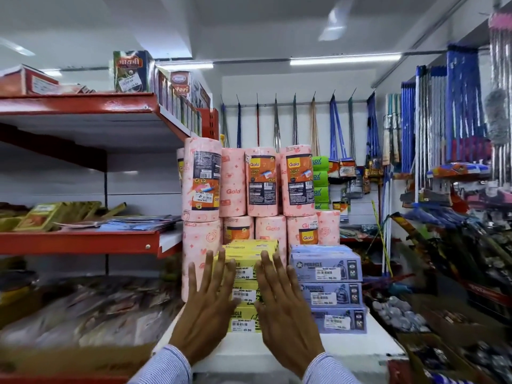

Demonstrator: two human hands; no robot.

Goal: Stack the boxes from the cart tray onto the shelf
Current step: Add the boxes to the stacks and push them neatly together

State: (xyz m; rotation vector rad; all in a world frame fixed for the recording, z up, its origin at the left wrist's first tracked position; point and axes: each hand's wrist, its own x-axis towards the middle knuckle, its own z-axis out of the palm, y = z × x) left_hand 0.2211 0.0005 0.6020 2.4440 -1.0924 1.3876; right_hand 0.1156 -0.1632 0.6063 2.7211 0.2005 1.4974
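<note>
Nearest the camera, two striped sleeves (166, 364) rise from the bottom edge. The left hand (206, 306) and the right hand (282, 309) are both held flat, backs toward the camera, fingers (213, 270) spread apart and pointing up, gripping nothing. Their fingertips lie against the front of a stack of yellow boxes (245, 289), the left hand on the stack's left half and the right hand on its right half, with the price labels showing between them.

The yellow boxes stand on a white shelf (360, 345), several high. Touching them on the right is a stack of three blue boxes (329, 289), slightly lower. Behind both stacks stand pink kitchen towel rolls (261, 184) in two tiers, the upper tier rising well above the boxes.

To the left, red shelves (80, 241) carry flat packets and, higher up, small cartons. On the far wall, brooms and mops (335, 128) hang in a row from hooks.
</note>
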